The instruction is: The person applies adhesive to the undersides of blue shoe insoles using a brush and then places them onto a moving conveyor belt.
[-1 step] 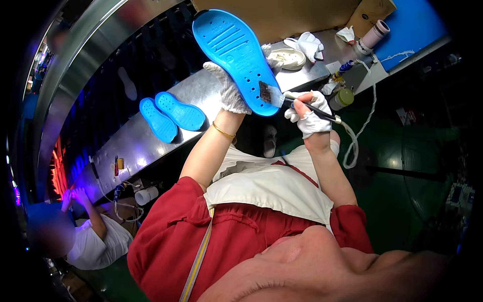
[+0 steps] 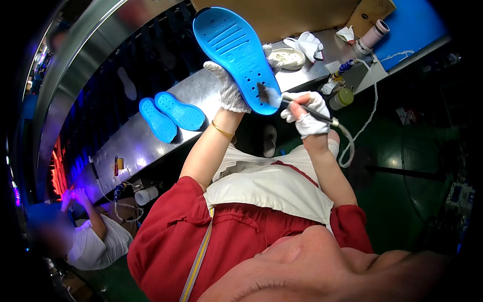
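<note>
My left hand [image 2: 229,90], in a pale knit glove, grips a blue shoe sole [image 2: 234,53] from beneath and holds it tilted above the bench edge. Grooves and small holes mark the sole's upper face; most of my left fingers are hidden behind it. My right hand [image 2: 309,113], in a white glove with bare fingertips, is closed round the dark handle of a brush [image 2: 271,95]. Its dark bristles lie against the near end of the sole, slightly blurred. A pale hose [image 2: 347,146] runs from the back of the handle.
Two blue soles [image 2: 171,116] lie on the metal bench [image 2: 126,136]. At the back right are a cream shoe-shaped piece [image 2: 289,59], a white glove [image 2: 308,45], a pink bottle [image 2: 375,35] and a green-topped jar [image 2: 342,98]. Another person [image 2: 98,241] works at the lower left.
The brush and my right hand have shifted slightly left across the sole, and the hose has swung. The sole sits a touch higher; my left grip is the same.
</note>
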